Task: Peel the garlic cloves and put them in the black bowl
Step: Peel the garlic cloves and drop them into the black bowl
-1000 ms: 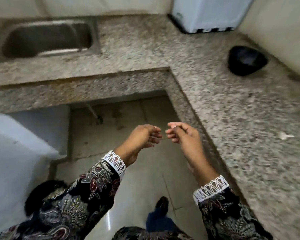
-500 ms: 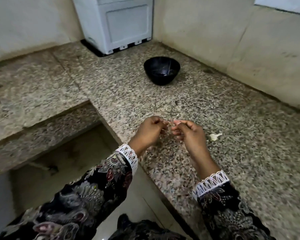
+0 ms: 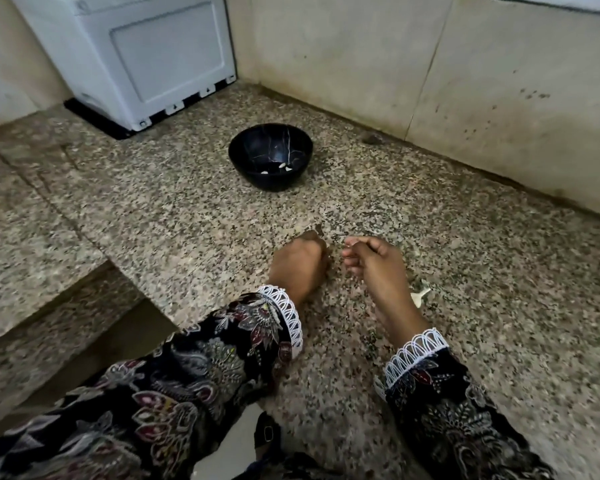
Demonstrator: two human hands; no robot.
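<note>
The black bowl [image 3: 238,152] stands on the granite counter [image 3: 174,216] ahead of me, with a few pale peeled cloves at its bottom. My left hand [image 3: 297,263] hovers low over the counter, its fingers curled tight as if pinching a small garlic clove that the fingers mostly hide. My right hand [image 3: 373,261] is a short gap to its right with its fingers curled inward, and I see nothing in it. One unpeeled garlic clove [image 3: 419,296] lies on the counter just right of my right wrist.
A white appliance [image 3: 136,53] stands at the back left of the counter. A stained wall [image 3: 430,71] runs along the back right. The counter edge drops to the floor at my lower left. A dark speck [image 3: 371,137] lies by the wall.
My view swung from the floor and sink up to the counter corner. Both hands moved from over the floor to above the counter, and their fingertips have drawn slightly apart.
</note>
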